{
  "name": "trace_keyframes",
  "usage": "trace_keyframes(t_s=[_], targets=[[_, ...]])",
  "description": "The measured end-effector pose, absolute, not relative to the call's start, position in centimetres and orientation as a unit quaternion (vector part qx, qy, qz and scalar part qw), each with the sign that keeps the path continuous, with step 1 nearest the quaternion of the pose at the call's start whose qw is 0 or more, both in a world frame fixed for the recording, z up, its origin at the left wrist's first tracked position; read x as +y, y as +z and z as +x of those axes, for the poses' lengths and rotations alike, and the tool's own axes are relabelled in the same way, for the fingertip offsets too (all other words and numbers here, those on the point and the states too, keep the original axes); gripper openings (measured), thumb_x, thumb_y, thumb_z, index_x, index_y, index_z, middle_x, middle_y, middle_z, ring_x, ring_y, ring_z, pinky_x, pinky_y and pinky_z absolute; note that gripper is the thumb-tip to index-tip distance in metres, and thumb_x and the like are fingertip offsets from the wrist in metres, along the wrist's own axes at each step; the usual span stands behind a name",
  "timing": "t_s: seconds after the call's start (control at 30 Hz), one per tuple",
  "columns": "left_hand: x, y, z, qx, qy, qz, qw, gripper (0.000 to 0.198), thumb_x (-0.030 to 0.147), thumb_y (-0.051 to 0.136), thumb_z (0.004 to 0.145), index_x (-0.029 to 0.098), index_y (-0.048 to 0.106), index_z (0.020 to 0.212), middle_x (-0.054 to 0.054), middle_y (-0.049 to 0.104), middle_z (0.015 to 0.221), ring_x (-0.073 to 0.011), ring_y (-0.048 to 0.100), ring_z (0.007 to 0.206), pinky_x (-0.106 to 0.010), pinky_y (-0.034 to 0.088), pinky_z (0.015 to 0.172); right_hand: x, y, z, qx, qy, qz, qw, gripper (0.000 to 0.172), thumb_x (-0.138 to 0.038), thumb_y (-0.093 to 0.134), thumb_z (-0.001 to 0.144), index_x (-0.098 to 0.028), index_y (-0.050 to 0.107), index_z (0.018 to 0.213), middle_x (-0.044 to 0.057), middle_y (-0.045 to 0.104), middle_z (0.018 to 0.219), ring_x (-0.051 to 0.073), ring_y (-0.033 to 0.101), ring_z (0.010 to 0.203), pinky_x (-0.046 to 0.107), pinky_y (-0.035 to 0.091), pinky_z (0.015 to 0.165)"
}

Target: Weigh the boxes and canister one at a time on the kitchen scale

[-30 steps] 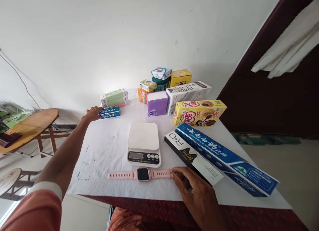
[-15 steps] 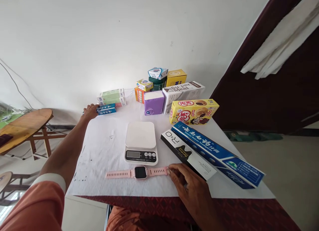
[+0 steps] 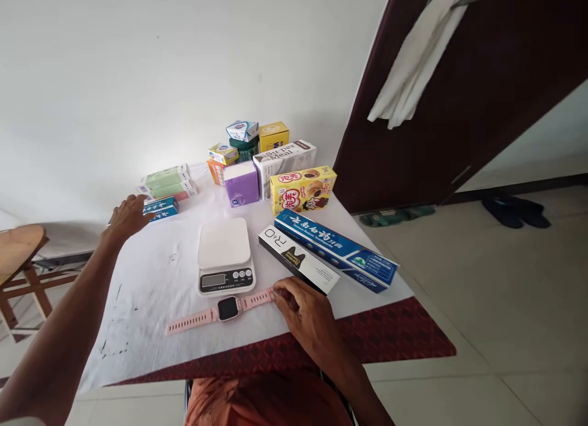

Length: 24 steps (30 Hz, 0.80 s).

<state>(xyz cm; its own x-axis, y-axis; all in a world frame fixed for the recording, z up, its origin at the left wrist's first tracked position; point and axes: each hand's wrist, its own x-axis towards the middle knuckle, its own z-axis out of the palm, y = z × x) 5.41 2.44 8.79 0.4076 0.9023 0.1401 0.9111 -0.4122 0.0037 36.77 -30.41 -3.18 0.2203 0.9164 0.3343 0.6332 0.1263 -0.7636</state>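
Fingers of my right hand (image 3: pixel 305 312) are closed on the right strap end of a pink smartwatch (image 3: pixel 228 308), which lies stretched out along the table's front. My left hand (image 3: pixel 128 217) reaches to the far left, fingers apart and thumb spread, over the end of the stacked blue toothpaste boxes (image 3: pixel 164 210); whether it touches them is hard to tell. Behind the watch sits a white kitchen scale (image 3: pixel 224 245) with a bare platform and a dark display. Right of the scale lie a black-and-white R&O box (image 3: pixel 298 260) and a long blue toothpaste box (image 3: pixel 335 248).
At the back stand a yellow snack box (image 3: pixel 303 191), a purple tissue pack (image 3: pixel 242 184), a white Super Meal box (image 3: pixel 285 162) and smaller boxes. Green cartons (image 3: pixel 168 181) lie at back left. A wooden stool (image 3: pixel 22 248) is left of the table, a dark door (image 3: pixel 459 95) at right.
My view has turned right, shifting everything leftward. The left thumb now spreads away from the fingers by the blue boxes. My right hand keeps the strap end; the watch lies slightly more slanted.
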Motion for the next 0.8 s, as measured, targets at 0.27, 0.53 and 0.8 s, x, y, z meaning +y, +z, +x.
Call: trace_keyframes(t_s=[0.27, 0.53, 0.8], targets=[[-7.5, 10.9, 21.8, -0.268, -0.118, -0.956, 0.006, 0.043, 0.037, 0.063, 0.095, 0.021, 0.058, 0.135, -0.013, 0.063, 0.131, -0.031, 0.061, 0.119, -0.049, 0.048, 0.105, -30.6, -2.7, 36.8, -0.595, 0.177, -0.637, 0.457, 0.017, -0.026, 0.053, 0.102, -0.022, 0.065, 0.09, 0.001, 0.07, 0.085, 0.016, 0.064, 0.073, 0.027, 0.048, 0.069], [-12.5, 6.2, 32.9, -0.082, -0.044, -0.995, -0.034, 0.047, 0.018, 0.063, 0.091, 0.02, 0.055, 0.137, -0.015, 0.059, 0.138, -0.0312, 0.056, 0.128, -0.049, 0.048, 0.105, -30.6, -3.2, 37.0, -0.597, 0.159, -0.632, 0.467, 0.014, -0.021, 0.055, 0.1, -0.022, 0.063, 0.088, 0.001, 0.068, 0.082, 0.015, 0.064, 0.073, 0.025, 0.047, 0.068], [-12.5, 5.6, 37.2, -0.073, 0.062, -0.995, -0.014, 0.044, 0.014, 0.065, 0.083, 0.018, 0.061, 0.127, -0.013, 0.064, 0.125, -0.0303, 0.059, 0.119, -0.045, 0.045, 0.102, -30.7, -3.2, 37.1, -0.596, 0.176, -0.626, 0.472, 0.017, -0.023, 0.052, 0.102, -0.022, 0.062, 0.088, 0.001, 0.066, 0.083, 0.016, 0.063, 0.074, 0.026, 0.046, 0.07]])
